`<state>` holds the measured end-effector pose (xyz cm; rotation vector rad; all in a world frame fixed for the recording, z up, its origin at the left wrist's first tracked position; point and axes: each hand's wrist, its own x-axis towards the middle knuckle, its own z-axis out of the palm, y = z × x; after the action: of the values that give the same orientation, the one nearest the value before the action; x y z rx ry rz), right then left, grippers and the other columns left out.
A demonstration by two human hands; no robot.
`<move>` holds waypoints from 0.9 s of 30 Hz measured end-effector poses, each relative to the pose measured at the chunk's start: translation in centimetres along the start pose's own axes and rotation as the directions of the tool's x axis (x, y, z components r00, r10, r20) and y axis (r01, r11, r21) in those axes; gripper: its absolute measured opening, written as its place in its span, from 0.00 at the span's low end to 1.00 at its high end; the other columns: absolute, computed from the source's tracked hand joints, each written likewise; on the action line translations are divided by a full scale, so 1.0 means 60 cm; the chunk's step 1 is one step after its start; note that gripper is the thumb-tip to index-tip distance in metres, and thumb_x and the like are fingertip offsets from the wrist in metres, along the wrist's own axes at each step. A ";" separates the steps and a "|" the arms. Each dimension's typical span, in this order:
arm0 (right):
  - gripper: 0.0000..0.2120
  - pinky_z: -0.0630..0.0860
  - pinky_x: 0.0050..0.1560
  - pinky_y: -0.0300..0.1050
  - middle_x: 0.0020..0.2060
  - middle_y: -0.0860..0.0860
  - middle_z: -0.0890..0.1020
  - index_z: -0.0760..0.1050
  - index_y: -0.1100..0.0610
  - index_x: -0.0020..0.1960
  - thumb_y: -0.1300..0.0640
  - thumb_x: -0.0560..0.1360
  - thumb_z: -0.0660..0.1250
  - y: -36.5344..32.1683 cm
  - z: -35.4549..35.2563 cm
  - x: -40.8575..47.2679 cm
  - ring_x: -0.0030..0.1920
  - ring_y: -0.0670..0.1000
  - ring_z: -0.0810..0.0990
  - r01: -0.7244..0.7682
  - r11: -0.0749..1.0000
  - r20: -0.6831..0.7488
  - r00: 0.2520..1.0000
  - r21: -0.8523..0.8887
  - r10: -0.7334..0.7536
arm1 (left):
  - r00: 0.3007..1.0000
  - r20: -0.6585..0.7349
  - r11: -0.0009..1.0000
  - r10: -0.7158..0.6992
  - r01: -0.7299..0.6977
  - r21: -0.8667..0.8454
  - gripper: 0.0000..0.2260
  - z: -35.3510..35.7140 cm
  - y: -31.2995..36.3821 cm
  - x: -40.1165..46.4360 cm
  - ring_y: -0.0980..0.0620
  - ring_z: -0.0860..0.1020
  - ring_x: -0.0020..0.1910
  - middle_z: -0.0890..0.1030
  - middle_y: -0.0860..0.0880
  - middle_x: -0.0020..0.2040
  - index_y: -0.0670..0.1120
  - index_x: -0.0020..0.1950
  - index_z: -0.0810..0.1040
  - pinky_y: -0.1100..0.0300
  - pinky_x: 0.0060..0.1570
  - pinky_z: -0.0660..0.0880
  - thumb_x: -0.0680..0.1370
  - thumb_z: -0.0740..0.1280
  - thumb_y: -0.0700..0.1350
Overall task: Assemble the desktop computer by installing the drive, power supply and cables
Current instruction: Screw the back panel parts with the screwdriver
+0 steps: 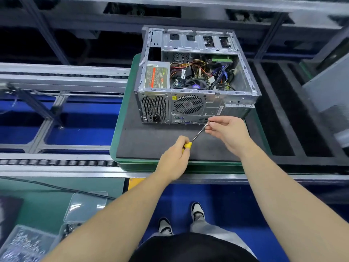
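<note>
An open grey computer case (196,103) lies on its side on a dark mat, rear panel toward me. Inside it sit the power supply (156,76) at the left and a tangle of coloured cables (204,72) over the motherboard. My left hand (175,159) grips the yellow handle of a screwdriver (197,136), whose shaft slants up to the right. My right hand (228,133) pinches the shaft's tip, just below the case's rear panel; anything held at the tip is too small to tell.
The mat lies on a green tray (120,118) on a roller conveyor (56,162). Clear plastic boxes (85,207) with small metal parts stand at the lower left on a green bench. A grey object (328,99) stands at the right. My shoes show on the blue floor.
</note>
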<state>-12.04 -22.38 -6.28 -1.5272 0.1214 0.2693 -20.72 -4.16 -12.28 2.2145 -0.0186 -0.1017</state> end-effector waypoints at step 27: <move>0.05 0.83 0.42 0.48 0.38 0.58 0.82 0.81 0.64 0.45 0.62 0.76 0.72 -0.004 0.025 0.029 0.39 0.56 0.85 -0.155 0.976 0.065 0.984 -0.155 0.166 | 1.000 -0.008 1.000 0.030 -0.030 0.000 0.05 -0.007 -0.020 -0.003 0.56 0.72 0.32 0.73 0.58 0.35 0.60 0.55 0.64 0.55 0.33 0.66 0.84 0.57 0.49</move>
<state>-10.46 -20.73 -6.39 -1.6559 0.1669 0.4749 -20.91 -3.12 -12.99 2.2132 -0.0477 -0.0759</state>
